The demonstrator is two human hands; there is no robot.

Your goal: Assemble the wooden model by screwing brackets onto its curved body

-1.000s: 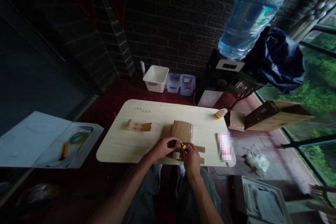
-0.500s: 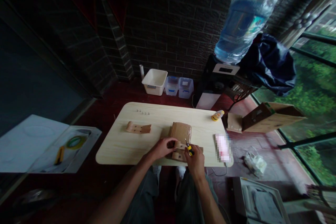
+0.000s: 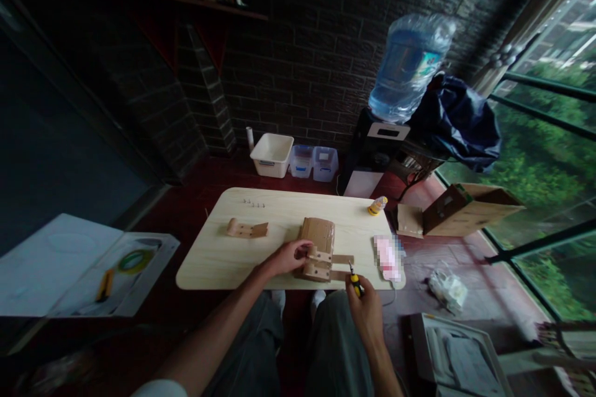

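Note:
My left hand (image 3: pixel 292 256) is closed on the left end of a brown wooden piece (image 3: pixel 321 257) with two strips and dark holes. That piece lies against the near side of a brown cardboard block (image 3: pixel 318 233) on the pale table (image 3: pixel 279 209). My right hand (image 3: pixel 364 295) grips a yellow and black screwdriver (image 3: pixel 356 282), its tip pointing up and away, beside the strips' right ends. A second curved wooden piece (image 3: pixel 248 230) rests on the left of the table. Several small screws (image 3: pixel 254 203) lie near the far edge.
A yellow-capped bottle (image 3: pixel 377 205) and a pixelated pink item (image 3: pixel 388 258) are at the table's right. Bins (image 3: pixel 272 155) and a water dispenser (image 3: pixel 377 142) stand behind. An open white box (image 3: pixel 135 267) is at left, a cardboard box (image 3: pixel 459 211) at right.
My right hand has moved right and nearer, drawing the screwdriver away from the wooden piece. My left hand stays on the piece. The camera view has shifted slightly.

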